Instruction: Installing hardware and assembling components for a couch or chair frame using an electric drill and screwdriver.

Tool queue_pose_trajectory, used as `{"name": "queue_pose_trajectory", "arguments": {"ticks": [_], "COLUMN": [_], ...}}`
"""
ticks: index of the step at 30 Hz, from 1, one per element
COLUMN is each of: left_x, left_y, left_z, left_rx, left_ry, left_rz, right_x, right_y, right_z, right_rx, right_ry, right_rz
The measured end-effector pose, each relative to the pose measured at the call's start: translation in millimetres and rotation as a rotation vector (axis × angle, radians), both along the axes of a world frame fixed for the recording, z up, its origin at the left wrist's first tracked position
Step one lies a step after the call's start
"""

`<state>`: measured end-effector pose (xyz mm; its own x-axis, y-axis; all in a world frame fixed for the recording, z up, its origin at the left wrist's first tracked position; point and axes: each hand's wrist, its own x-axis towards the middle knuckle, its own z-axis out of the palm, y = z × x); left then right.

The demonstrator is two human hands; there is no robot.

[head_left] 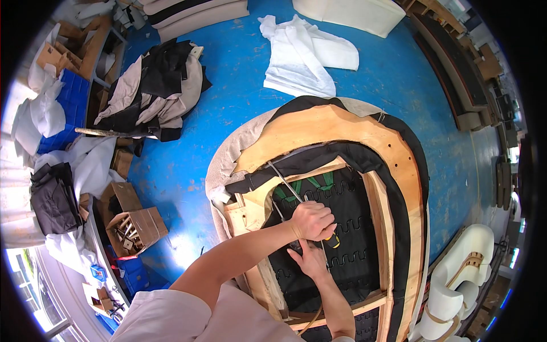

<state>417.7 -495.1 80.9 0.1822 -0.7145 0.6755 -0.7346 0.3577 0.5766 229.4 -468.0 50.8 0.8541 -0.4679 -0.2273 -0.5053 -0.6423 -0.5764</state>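
My left hand (312, 220) fists the metal rod (283, 181), which runs up-left; right hand (310, 260) flat on black webbing (353, 228) just below

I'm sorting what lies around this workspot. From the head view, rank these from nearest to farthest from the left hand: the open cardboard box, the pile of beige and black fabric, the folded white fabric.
From the left hand:
1. Cardboard box, to its left on the floor.
2. Beige and black fabric, upper left.
3. White fabric, straight above, at the top. These last two are not far apart in rank.

pale wooden sofa frame (342, 134), black webbing (353, 228) with green straps (319, 182), blue floor (239, 74), white fabric (302, 57)
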Motion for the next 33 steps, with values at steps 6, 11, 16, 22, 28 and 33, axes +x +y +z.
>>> {"name": "queue_pose_trajectory", "arguments": {"ticks": [6, 11, 16, 22, 28, 33], "left_x": [-1, 0, 0, 0, 0, 0], "left_y": [0, 0, 1, 0, 0, 1], "left_z": [-1, -2, -2, -1, -1, 0], "left_rx": [0.002, 0.005, 0.006, 0.004, 0.004, 0.006], "left_ry": [0.001, 0.001, -0.005, 0.006, 0.006, 0.012], "left_rz": [-0.001, -0.001, 0.001, -0.005, 0.002, -0.006], "right_x": [0, 1, 2, 2, 4, 6], "right_y": [0, 0, 1, 0, 0, 0], "right_z": [-1, 0, 3, 1, 6, 10], "right_rx": [-0.007, 0.0, 0.002, -0.006, 0.0, 0.048], "right_ry": [-0.014, 0.014, 0.032, 0.023, 0.018, 0.105], "right_rz": [0.0, 0.004, 0.002, 0.002, -0.003, -0.024]}}
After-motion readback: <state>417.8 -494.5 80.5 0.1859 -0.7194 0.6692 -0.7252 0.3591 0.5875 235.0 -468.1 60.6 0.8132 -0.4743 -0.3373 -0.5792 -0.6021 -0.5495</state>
